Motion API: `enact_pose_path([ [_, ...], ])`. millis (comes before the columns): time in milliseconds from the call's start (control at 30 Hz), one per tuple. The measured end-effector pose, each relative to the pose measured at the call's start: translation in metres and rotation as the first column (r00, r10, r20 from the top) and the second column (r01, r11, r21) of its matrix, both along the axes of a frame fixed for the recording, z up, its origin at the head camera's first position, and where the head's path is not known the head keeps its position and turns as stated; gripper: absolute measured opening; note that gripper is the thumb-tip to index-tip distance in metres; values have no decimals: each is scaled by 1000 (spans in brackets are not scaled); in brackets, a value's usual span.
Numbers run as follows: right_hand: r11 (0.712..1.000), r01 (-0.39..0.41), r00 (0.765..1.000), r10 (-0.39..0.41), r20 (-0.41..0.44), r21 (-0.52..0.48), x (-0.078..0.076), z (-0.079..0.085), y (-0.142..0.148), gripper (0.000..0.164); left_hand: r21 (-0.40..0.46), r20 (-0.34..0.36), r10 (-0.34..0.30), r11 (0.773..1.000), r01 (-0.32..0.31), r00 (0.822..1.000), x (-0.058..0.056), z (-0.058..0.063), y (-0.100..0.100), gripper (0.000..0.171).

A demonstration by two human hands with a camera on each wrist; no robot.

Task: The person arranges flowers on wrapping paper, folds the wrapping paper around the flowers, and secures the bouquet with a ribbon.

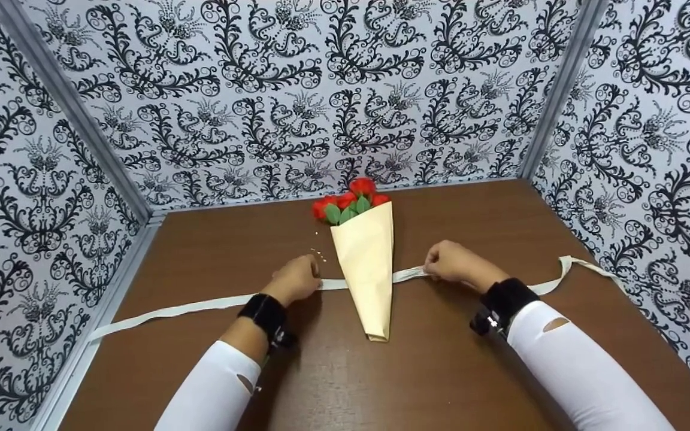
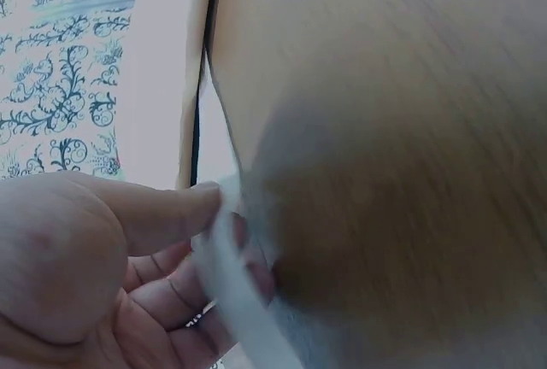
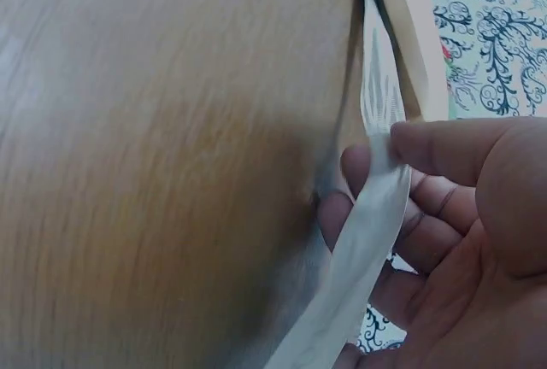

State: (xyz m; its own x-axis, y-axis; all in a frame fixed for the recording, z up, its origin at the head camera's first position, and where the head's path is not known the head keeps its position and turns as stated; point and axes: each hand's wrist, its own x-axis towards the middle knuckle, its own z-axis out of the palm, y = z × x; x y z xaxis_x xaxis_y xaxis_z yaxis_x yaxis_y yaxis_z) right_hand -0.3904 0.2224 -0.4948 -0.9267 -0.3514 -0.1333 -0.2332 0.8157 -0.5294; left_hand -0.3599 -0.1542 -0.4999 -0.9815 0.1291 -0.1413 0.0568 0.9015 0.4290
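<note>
A bouquet of red roses with green leaves stands out of a cream paper wrap that narrows toward the near side of the table. Under the wrap runs a long white ribbon, coming out on both sides. Left of the bouquet, my left hand pinches the ribbon between thumb and fingers, as the left wrist view shows too. On the other side my right hand pinches the ribbon close to the wrap. The stretch beneath the paper is hidden.
The brown table is enclosed by walls with black scroll-patterned covering. Small pale bits lie left of the bouquet. Both ribbon ends trail outward, the right one twisted near the table's right edge.
</note>
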Motion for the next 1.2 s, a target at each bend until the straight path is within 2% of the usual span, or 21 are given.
enact_pose_path([
  [133, 996, 32, 999, -30, 34, -79, -1, 4, 1, 15, 75, -29, -15, 997, 18, 999, -4, 4, -6, 27],
  [200, 992, 51, 998, -47, 34, -117, -1, 6, 1, 15, 139, -50, -16, 990, 22, 999, -6, 8, -10, 33],
  [267, 987, 63, 998, -61, 19, -146, -2, 9, 2, 15, 203, -81, -22, 978, 38, 996, -7, 13, -13, 31],
  [400, 985, 22, 999, -29, -34, -172, -1, 17, 3, 23, 290, -115, -80, 951, 111, 990, -9, 24, -18, 21],
  [533, 982, -38, 995, 19, -101, -187, -1, 24, 3, 37, 311, -118, -137, 936, 167, 984, -8, 33, -18, 44],
  [633, 979, -23, 986, -11, -168, -202, -1, 26, 2, 39, 315, -155, -117, 935, 161, 981, -6, 38, -17, 56],
  [767, 968, 32, 967, -93, -239, -250, 0, 28, -1, 34, 322, -270, -63, 934, 152, 961, -3, 44, -11, 49],
  [900, 959, 24, 926, -128, -356, -283, 3, 29, -4, 31, 349, -390, -15, 923, 163, 921, -1, 50, -4, 34],
  [1033, 962, -5, 859, -136, -493, -274, 6, 31, -8, 29, 370, -457, 24, 914, 165, 889, 0, 55, 3, 19],
  [1200, 975, -48, 774, -100, -626, -215, 9, 34, -20, 27, 343, -535, 51, 925, 161, 843, 1, 59, 14, 7],
])
